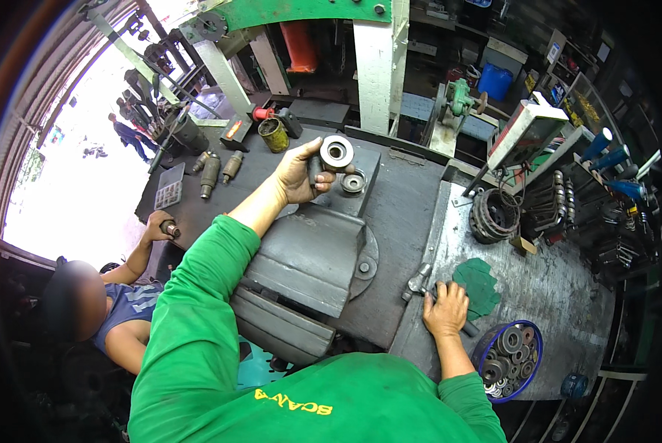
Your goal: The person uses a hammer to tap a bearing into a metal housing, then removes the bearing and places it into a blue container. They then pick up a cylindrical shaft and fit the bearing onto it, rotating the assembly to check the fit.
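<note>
Over the big grey vise (305,255), my left hand (298,176) is closed around a shiny metal ring (346,150) with a hole through it. A short dark cylinder (315,169) sits in the same grip. Just below, another round metal piece (354,183) rests on the vise's far block. My right hand (447,310) lies over the handle of a hammer (418,281) on the metal-topped bench at right, fingers curled onto it. Touching distance from that hand is a green cloth (478,286). A blue-rimmed basket (539,354) of rings and washers stands nearer me.
At left sits a person (124,310) whose hand holds a metal part (170,229). Cylindrical parts (210,176), a clear compartment box (170,186) and a yellow tin (273,136) stand on the dark bench. A toothed ring-shaped part (495,214) and tool rack (611,166) are at right.
</note>
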The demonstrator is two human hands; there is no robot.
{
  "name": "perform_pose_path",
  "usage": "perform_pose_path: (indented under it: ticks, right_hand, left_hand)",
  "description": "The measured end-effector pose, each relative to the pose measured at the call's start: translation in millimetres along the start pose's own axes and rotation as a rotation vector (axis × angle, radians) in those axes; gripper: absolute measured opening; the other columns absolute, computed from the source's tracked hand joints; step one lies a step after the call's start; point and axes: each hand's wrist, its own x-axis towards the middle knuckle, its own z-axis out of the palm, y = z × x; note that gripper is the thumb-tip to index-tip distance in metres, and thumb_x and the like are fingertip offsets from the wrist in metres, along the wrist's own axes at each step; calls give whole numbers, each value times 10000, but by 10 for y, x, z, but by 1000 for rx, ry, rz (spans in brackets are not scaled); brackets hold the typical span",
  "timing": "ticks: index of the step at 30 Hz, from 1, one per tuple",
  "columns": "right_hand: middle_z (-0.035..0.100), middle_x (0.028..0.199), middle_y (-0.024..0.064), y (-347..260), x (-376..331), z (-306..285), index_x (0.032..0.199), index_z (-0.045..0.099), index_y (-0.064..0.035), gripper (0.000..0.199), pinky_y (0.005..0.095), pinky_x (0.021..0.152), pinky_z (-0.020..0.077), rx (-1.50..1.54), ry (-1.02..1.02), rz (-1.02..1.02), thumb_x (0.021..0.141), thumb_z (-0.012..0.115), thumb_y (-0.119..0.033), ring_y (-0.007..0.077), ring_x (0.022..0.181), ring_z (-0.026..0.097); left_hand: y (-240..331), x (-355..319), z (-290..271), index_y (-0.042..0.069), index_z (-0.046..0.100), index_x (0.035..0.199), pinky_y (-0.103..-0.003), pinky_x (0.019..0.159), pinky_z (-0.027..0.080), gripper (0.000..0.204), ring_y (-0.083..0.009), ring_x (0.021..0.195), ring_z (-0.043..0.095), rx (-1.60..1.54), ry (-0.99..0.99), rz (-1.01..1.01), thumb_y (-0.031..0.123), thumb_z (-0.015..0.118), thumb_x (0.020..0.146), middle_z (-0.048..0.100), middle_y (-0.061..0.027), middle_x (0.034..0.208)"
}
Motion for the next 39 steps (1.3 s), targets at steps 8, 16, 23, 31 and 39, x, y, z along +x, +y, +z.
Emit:
perform_pose_path:
  ticks: [8,16,23,31,39]
  right_hand:
    - [617,1192,132,3,6,18,1249,692,-117,455,501,977,441,9,-3,12,917,735,-425,353,1162,557]
    - [613,1177,131,-1,8,26,1232,687,-112,449,499,962,447,-1,11,11,910,741,-420,358,1141,561]
    - [605,1160,132,-5,10,14,1225,686,-113,432,498,952,447,26,26,7,919,740,-413,357,1128,560]
    - [601,1158,134,-16,6,5,1232,686,-111,440,495,955,442,7,21,14,911,744,-407,354,1135,556]
    - [603,1146,134,0,4,15,1231,691,-108,440,492,953,442,26,30,9,912,742,-407,354,1134,559]
  left_hand:
    - [-26,42,-86,75,638,1368,-218,500,437,657,-81,557,513,-26,-1,9,655,511,1087,744,-225,1215]
    - [-11,49,-122,78,669,1322,-243,525,412,640,-91,559,483,-35,-52,-19,643,472,1097,753,-201,1199]
    - [-3,21,-89,65,625,1410,-270,553,416,596,-102,567,463,-20,-50,-46,538,501,1068,740,-201,1219]
    - [-7,12,-24,43,593,1478,-290,572,423,619,-123,604,477,-52,-73,-58,469,528,1034,733,-191,1212]
    - [2,26,-20,-3,635,1388,-302,612,468,566,-147,633,516,-26,-42,-36,419,527,1026,732,-222,1218]
